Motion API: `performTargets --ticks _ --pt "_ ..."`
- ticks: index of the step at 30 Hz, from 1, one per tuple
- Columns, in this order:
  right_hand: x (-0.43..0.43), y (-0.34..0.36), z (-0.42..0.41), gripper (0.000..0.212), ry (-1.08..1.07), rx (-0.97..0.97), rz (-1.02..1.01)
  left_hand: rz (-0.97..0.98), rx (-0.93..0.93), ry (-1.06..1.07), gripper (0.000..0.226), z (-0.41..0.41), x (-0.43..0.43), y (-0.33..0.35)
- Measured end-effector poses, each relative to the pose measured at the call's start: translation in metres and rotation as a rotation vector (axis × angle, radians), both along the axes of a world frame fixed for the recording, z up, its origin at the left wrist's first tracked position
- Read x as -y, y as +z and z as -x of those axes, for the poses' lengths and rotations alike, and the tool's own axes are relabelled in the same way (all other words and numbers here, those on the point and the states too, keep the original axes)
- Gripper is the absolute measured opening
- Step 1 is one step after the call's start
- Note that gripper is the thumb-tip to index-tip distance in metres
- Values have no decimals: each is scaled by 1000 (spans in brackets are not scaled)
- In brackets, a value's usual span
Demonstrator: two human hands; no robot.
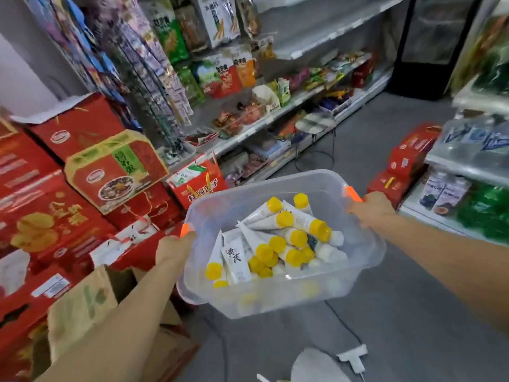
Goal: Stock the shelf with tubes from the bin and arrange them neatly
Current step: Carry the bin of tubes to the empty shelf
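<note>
A clear plastic bin [366, 260] hangs in the air over the grey floor, carried between both hands. Inside it lie several white tubes with yellow caps [278, 241], piled loosely. My left hand [172, 250] grips the bin's left rim by an orange latch [185, 230]. My right hand [370, 208] grips the right rim by the other orange latch [352, 193]. Store shelves [275, 117] with snack packets run along the far side of the aisle.
Red gift boxes [68, 188] are stacked at the left, with a brown carton [82, 304] below them. More shelves with bottles [473, 172] stand at the right, red boxes [405, 166] beside them. A white plug and cable [354, 357] lie on the floor.
</note>
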State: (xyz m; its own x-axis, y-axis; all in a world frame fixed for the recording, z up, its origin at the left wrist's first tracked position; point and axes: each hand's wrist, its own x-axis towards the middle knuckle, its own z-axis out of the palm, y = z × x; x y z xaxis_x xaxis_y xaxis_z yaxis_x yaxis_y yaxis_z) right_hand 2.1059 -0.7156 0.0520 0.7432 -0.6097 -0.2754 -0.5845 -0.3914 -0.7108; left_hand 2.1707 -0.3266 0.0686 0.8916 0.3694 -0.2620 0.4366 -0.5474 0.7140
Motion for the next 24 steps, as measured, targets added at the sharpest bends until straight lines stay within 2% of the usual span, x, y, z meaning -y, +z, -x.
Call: performTargets --ticks 6,11,14,18,19,22,24 --pt "53 1 -115 53 -79 39 -1 27 -1 -113 48 -139 65 14" --pt "120 -8 -233 51 -99 -6 27 25 -52 -156 56 -271 128 -11" --pt "170 -18 -309 47 -99 -44 18 145 -69 -150 55 -356 179 -24" --pt "240 -23 -407 42 -111 -60 16 18 -86 -169 41 -457 248 -34" --pt "256 -21 -431 42 -103 -72 31 -39 -86 -171 47 -477 264 -35" --pt "301 -12 -499 40 -93 -78 55 -52 -79 -196 70 -542 311 -38" --pt "332 -13 -544 41 -97 -74 63 -96 -72 -193 72 -590 342 -43"
